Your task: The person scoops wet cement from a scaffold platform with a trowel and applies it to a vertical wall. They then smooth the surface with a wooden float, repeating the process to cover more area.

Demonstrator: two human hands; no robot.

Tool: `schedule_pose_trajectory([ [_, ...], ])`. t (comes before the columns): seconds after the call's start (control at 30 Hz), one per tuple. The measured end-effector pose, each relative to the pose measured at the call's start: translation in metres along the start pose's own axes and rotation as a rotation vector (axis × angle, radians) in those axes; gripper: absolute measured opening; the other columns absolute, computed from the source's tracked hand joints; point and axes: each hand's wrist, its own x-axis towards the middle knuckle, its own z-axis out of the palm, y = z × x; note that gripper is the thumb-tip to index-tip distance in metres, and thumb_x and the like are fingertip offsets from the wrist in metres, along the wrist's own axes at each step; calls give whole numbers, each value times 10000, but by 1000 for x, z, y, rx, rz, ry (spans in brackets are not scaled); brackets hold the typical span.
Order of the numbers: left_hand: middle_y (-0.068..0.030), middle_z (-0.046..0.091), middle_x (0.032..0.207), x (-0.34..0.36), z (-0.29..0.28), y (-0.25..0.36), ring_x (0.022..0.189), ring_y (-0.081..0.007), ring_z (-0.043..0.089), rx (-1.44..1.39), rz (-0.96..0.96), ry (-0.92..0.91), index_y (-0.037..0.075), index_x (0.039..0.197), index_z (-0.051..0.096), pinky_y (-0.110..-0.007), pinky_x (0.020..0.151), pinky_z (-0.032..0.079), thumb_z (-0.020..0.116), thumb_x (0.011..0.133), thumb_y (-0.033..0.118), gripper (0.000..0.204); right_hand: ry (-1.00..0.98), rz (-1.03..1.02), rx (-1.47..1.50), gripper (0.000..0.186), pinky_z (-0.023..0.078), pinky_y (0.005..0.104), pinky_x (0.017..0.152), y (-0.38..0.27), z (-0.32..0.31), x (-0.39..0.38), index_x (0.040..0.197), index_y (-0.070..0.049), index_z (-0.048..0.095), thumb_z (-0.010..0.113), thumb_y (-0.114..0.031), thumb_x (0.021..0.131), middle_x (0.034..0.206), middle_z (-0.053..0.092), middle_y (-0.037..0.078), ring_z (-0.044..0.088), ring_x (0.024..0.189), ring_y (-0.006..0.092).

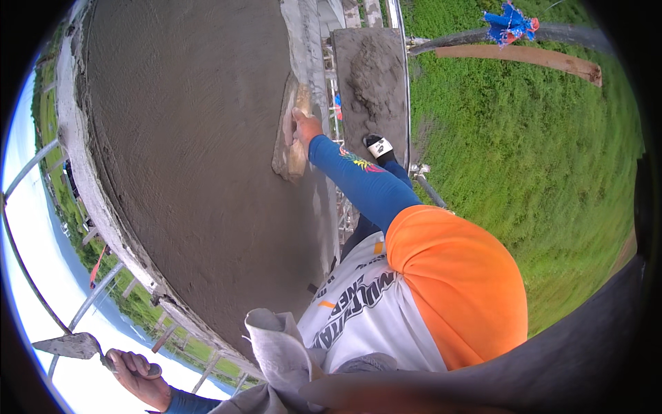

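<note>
My right hand (307, 130), at the end of a blue sleeve, is closed round the handle of a wooden float (281, 141). The float lies against the wet grey plaster surface (186, 138), close to its right edge. At the lower left my left hand (141, 378) grips a pointing trowel (72, 346) by its handle. Grey mortar coats the trowel's blade, which points left, away from the plaster. The palm side of the right hand is hidden.
A board with a mortar heap (372, 76) sits right of the plaster, by my sandalled foot (378, 146). Metal scaffold pipes (96, 297) stand at the left. A pole with blue cord (509, 26) and a wooden plank (524, 61) extend over green grass (524, 152).
</note>
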Motion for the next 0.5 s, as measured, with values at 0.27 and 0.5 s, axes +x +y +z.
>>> schedule_pose_trajectory([
  [0.27, 34, 340, 617, -47, 60, -10, 464, -54, 323, -39, 7, 160, 125, 924, 459, -207, 402, 288, 531, 1086, 271, 230, -335, -998, -503, 697, 541, 415, 792, -274, 132, 120, 1195, 127, 649, 580, -532, 979, 1082, 729, 259, 715, 849, 319],
  [0.5, 32, 291, 686, -60, 92, -9, 525, -42, 291, -100, 77, 211, 97, 896, 437, -215, 426, 220, 509, 1102, 192, 238, 23, -1567, -1169, 344, 545, 507, 899, -324, 173, 148, 1257, -97, 642, 564, -234, 951, 1086, 718, 246, 690, 1017, 437],
])
